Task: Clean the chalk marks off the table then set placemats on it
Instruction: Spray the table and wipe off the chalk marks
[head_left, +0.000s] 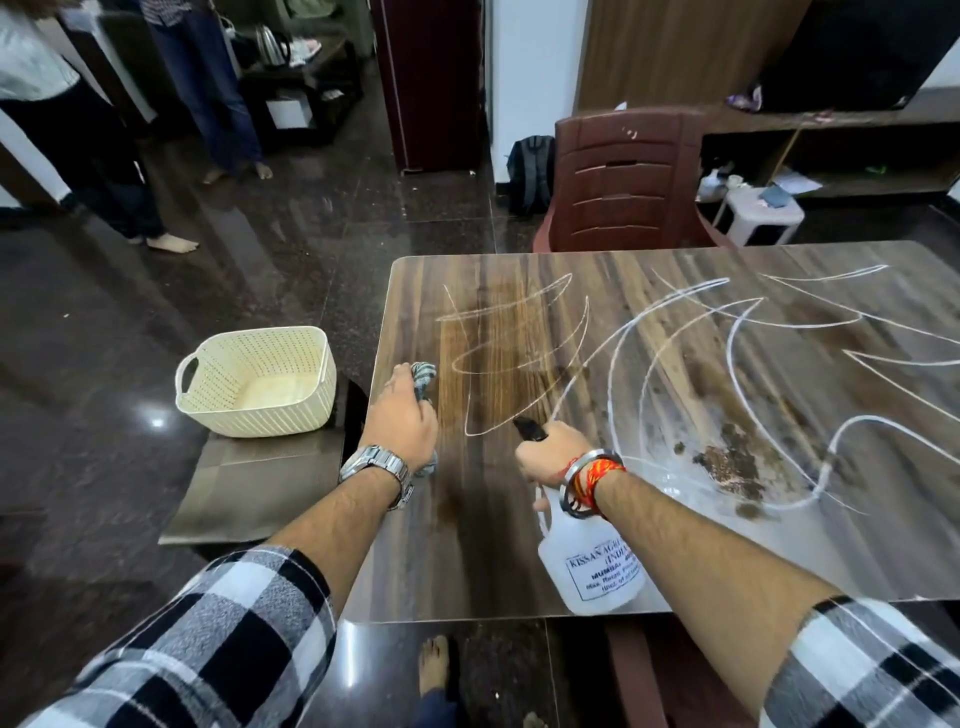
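Observation:
White chalk marks (675, 332) curve across the brown wooden table (519, 545). My left hand (400, 421) grips a grey checked cloth (423, 379) at the table's left edge. My right hand (550, 452) holds a white spray bottle (587, 566) by its black trigger head, above the table's near side; the nozzle points at the marks. A wet patch with brown specks (727, 462) lies to the right of that hand. Brown placemats (249, 488) lie stacked on a seat left of the table.
A cream perforated basket (260, 384) stands on the placemats. A maroon plastic chair (623, 182) is at the table's far side, a white stool (763, 213) beyond it. Two people (104, 130) stand on the dark floor at the back left. My bare foot (434, 665) is below the table edge.

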